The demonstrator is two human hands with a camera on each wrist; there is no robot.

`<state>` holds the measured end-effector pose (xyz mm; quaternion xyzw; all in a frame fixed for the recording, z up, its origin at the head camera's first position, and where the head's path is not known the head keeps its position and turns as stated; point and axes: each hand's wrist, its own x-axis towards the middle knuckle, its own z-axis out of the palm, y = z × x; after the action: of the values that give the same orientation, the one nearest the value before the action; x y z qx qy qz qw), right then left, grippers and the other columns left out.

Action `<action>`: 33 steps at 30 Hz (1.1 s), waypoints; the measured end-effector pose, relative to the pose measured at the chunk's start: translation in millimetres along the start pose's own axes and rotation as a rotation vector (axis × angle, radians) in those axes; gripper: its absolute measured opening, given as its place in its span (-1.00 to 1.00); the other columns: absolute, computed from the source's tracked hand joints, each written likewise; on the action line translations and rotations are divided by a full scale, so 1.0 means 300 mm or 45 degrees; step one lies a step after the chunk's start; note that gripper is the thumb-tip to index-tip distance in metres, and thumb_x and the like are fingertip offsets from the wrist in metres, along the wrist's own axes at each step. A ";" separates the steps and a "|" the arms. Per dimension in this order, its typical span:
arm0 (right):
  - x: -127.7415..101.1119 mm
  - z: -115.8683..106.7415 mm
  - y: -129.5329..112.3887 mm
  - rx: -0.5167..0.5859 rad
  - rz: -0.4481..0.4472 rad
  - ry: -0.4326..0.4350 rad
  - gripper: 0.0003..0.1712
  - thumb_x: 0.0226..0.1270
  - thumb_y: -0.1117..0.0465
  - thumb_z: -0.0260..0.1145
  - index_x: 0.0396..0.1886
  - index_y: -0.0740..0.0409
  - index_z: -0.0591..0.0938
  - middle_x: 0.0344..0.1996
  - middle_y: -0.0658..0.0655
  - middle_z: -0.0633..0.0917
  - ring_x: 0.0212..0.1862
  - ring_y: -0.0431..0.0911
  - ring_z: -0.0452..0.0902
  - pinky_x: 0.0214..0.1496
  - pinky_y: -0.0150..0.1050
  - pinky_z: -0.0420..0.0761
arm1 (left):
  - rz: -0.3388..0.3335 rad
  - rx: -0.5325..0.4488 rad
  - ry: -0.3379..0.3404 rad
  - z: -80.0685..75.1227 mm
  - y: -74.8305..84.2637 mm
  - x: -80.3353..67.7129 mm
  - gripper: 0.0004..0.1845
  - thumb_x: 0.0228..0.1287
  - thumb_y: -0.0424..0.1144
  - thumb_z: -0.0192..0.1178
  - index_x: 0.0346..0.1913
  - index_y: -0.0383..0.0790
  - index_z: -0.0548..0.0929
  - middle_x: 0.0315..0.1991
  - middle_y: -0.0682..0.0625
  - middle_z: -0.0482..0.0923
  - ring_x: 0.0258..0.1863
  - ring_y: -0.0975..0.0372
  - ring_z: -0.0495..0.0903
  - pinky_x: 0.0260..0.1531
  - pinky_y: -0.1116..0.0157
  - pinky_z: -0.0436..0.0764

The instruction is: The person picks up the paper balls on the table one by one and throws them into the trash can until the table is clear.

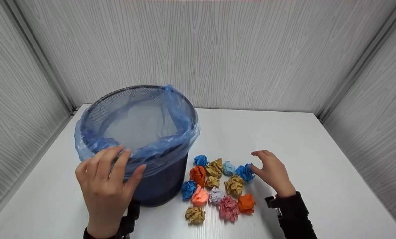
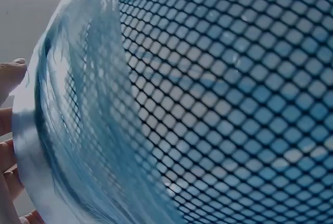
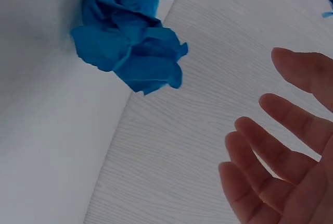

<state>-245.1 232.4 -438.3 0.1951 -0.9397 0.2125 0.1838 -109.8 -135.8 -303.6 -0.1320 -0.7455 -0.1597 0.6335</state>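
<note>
A black mesh waste bin [image 1: 158,189] stands at the left of the table, its rim draped with a blue plastic bag [image 1: 171,146]. My left hand [image 1: 106,186] is at the bin's near side, fingers spread and slightly bent by the bag's folded edge; whether they touch it I cannot tell. The left wrist view shows the bin's mesh [image 2: 223,78] close up, with fingers at the left edge. My right hand [image 1: 272,171], fingers loosely bent and apart, hovers just right of a blue crumpled paper ball [image 1: 245,172]. In the right wrist view, a gap separates that hand [image 3: 291,161] from the blue ball [image 3: 132,41].
Several other crumpled paper balls lie right of the bin, among them a pink one [image 1: 229,208], an orange one [image 1: 246,203], a light blue one [image 1: 229,168] and a brown one [image 1: 195,215]. Wood-grained panels [image 1: 198,53] enclose the white table [image 1: 334,186] at back and sides.
</note>
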 end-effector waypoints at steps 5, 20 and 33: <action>-0.014 0.167 0.177 -0.130 0.003 -0.086 -0.37 -0.22 -0.02 0.20 -0.03 -0.07 0.29 -0.17 0.05 0.36 -0.29 -0.10 0.34 -0.31 -0.19 0.29 | -0.040 0.026 -0.095 0.009 -0.024 -0.013 -0.55 -0.16 0.09 0.02 -0.50 -0.32 0.53 -0.39 -0.13 0.43 -0.34 0.01 0.33 -0.33 0.05 0.09; 0.006 0.017 -0.053 -0.032 0.216 -0.411 -0.59 -0.29 0.30 0.22 -0.28 0.17 0.42 -0.45 0.08 0.44 -0.47 -0.12 0.31 -0.44 -0.26 0.28 | -0.062 -0.041 -0.227 -0.006 -0.028 0.000 -0.54 -0.07 0.05 -0.05 -0.49 -0.38 0.46 -0.46 -0.17 0.34 -0.40 -0.02 0.26 -0.30 0.06 0.11; 0.015 -0.027 -0.044 0.089 0.198 -0.336 -0.62 -0.26 0.33 0.21 -0.29 0.19 0.40 -0.53 0.06 0.45 -0.53 -0.14 0.28 -0.49 -0.28 0.27 | -0.073 -0.027 -0.291 -0.003 -0.033 -0.015 -0.57 -0.04 0.01 -0.08 -0.47 -0.39 0.46 -0.44 -0.19 0.34 -0.38 -0.04 0.26 -0.21 0.01 0.08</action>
<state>-241.0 223.9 -425.3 0.1542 -0.9600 0.2312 0.0348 -112.2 -145.2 -308.5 -0.1348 -0.8146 -0.1697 0.5380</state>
